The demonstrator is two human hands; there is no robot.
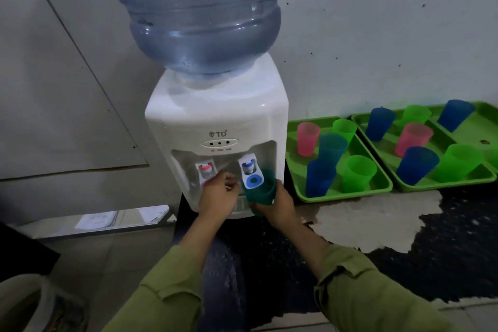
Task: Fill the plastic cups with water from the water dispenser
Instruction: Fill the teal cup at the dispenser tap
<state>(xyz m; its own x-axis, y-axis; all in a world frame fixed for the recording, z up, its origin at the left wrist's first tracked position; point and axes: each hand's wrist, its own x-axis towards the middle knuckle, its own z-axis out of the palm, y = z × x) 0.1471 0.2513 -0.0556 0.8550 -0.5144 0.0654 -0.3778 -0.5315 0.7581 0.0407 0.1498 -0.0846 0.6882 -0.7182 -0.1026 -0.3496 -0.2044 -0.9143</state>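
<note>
Right hand point(277, 203) is wrapping its fingers round the teal cup point(260, 194) under the water dispenser's point(215, 116) blue tap point(252, 179), tight against the recess wall; left hand point(219, 193) is curling empty at 9 o'clock; coloured cups point(358, 172) are crowding green trays point(350, 197) at 3 o'clock

You face a pale speckled wall point(377, 35), grey panel point(54, 89) at your left, tiled floor point(107, 264) below, dark counter point(458, 245) with worn pale patch point(377, 218), dim light.

Right of my right hand point(277, 203), four blue plastic cups point(380, 124), four green cups point(359, 172), two pink cups point(308, 139), three green plastic trays point(347, 198), two teal cups point(332, 147) counting the one I grip.
</note>
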